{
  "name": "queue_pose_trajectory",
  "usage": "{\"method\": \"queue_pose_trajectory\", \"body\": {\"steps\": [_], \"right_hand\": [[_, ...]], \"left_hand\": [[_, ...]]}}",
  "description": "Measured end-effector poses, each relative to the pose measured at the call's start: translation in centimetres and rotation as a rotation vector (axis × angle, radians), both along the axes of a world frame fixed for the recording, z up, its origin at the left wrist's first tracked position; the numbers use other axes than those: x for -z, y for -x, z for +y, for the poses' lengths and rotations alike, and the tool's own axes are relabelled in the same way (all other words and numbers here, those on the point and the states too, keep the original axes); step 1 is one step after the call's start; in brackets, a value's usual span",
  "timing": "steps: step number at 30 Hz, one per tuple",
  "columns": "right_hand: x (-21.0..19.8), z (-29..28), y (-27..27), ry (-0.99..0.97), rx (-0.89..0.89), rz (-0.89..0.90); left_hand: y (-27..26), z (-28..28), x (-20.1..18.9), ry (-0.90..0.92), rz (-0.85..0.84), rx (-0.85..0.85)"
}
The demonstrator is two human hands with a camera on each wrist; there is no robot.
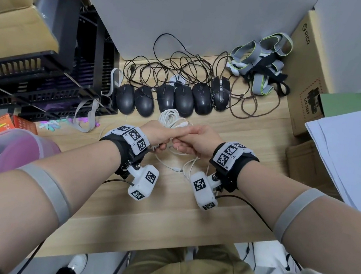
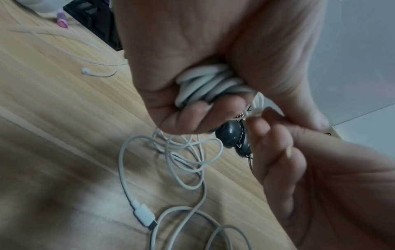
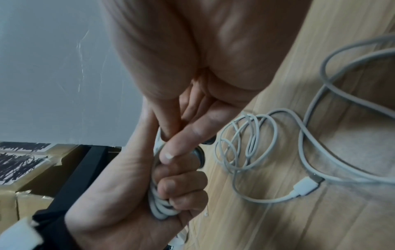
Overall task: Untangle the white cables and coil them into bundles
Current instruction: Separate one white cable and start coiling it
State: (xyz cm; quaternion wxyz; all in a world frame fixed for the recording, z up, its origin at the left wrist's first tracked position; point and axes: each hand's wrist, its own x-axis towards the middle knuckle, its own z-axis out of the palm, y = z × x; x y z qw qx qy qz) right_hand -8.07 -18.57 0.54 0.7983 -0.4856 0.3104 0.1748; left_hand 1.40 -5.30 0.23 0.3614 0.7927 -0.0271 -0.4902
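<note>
- A loose white cable with a flat white plug (image 2: pixel 142 213) lies on the light wooden desk (image 1: pixel 163 222), in the middle of the surface, nearer the front edge than the hands.
- The left hand (image 1: pixel 155 134) is closed in a fist around a coiled bundle of white cable (image 2: pixel 205 82); the loops stick out above the fist toward the far edge.
- The right hand (image 1: pixel 199 142) touches the left one, and its thumb and fingertips (image 2: pixel 259 121) pinch a thin white end of the same bundle.
- Behind the hands, six dark computer mice (image 1: pixel 173 99) stand in a row, and their black cords are tangled near the far edge.
- Grey elastic straps (image 1: pixel 261 64) lie in the far right corner.
</note>
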Motion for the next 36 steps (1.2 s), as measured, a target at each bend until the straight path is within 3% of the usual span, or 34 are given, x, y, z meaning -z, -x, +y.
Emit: {"method": "queue_pose_trajectory", "body": {"steps": [6, 14, 21, 31, 36], "right_hand": [[0.9, -1.1, 0.9, 0.077, -0.077, 0.006], [0.9, -2.0, 1.2, 0.106, -0.131, -0.052], [1.0, -2.3, 1.2, 0.153, -0.153, -0.037], [1.5, -3.7, 1.2, 0.237, -0.081, -0.039], [2.1, -4.6, 1.8, 0.222, -0.097, -0.019]], "left_hand": [[-0.4, 0.6, 0.8, 0.062, 0.009, 0.076], [0.2, -0.1, 0.7, 0.081, 0.014, -0.110], [-0.3, -0.3, 0.1, 0.162, 0.027, -0.160], [-1.0, -0.8, -0.2, 0.109, -0.078, -0.238], [-0.3, -1.0, -0.8, 0.159, 0.034, -0.168]]}}
